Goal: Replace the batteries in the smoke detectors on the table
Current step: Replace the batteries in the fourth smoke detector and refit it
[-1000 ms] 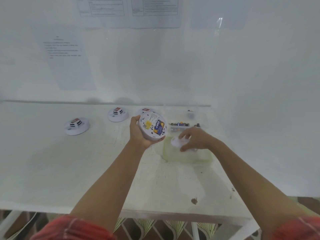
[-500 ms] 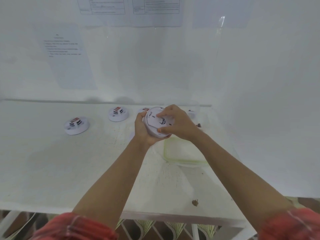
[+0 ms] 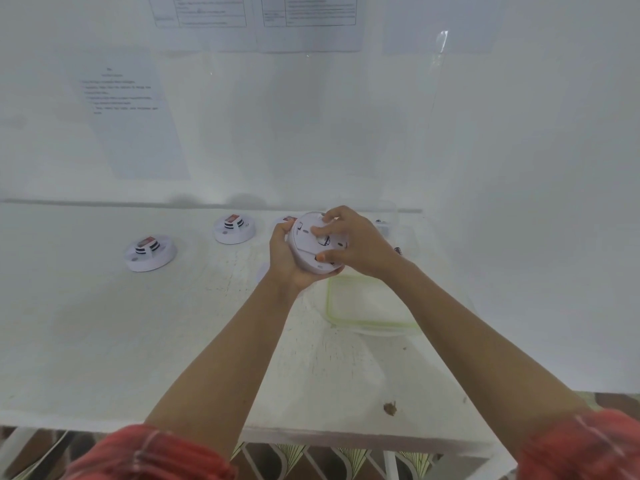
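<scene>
Slippage is the likeliest trouble in the head view. The round white plastic smoke detector (image 3: 308,249) is held tilted in the air above the white painted counter (image 3: 138,341). The left hand (image 3: 285,263) cups its rim from nine o'clock, and the right hand (image 3: 358,244) curls over its flat back with fingertips (image 3: 317,231) pressing the cover, so both hands are clamped on the one unit. I judge the cover is being twisted or pressed home. An uneven push could cock it in its seat or pop the unit out of the left palm.

A clear rectangular plastic container with a green rim (image 3: 370,318) lies at five o'clock below the hands, where a dropped unit could strike it. A second white round detector (image 3: 150,252) sits at nine o'clock and a third white round detector (image 3: 234,229) at ten, both well apart from the hands. The wall closes in at twelve. The counter's near edge runs at six, with open room between for setting the unit down.
</scene>
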{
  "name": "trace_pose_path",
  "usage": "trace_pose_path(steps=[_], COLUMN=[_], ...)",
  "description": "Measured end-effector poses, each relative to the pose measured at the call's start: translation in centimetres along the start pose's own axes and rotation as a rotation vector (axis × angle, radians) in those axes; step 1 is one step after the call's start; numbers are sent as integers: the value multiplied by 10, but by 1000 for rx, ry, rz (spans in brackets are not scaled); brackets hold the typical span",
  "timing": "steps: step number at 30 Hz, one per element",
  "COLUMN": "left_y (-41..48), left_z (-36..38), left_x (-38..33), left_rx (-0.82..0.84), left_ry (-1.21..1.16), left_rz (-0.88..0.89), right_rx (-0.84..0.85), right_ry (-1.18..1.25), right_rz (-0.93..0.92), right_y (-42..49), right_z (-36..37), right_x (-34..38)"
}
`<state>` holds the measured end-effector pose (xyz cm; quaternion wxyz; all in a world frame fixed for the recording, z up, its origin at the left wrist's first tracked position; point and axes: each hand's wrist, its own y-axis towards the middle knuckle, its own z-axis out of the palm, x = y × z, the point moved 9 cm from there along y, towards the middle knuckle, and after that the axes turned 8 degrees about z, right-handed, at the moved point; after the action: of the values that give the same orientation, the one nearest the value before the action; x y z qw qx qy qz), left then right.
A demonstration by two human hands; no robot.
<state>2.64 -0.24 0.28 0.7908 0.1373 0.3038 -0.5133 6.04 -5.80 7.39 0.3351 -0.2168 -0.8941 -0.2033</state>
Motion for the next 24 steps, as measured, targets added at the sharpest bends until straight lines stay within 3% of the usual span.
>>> trace_pose_path(steps=[14,24], left_y=[1,5], left_z=[-2,-5], left_x=[1,3], left_rx=[6,-22], left_ry=[13,32], left_rz=[11,30], right_rx=[42,-94], right_ry=[-81,-101], right_rz=[-39,-28], right_y=[-2,-8], right_z=[12,3], right_x=[-4,-6])
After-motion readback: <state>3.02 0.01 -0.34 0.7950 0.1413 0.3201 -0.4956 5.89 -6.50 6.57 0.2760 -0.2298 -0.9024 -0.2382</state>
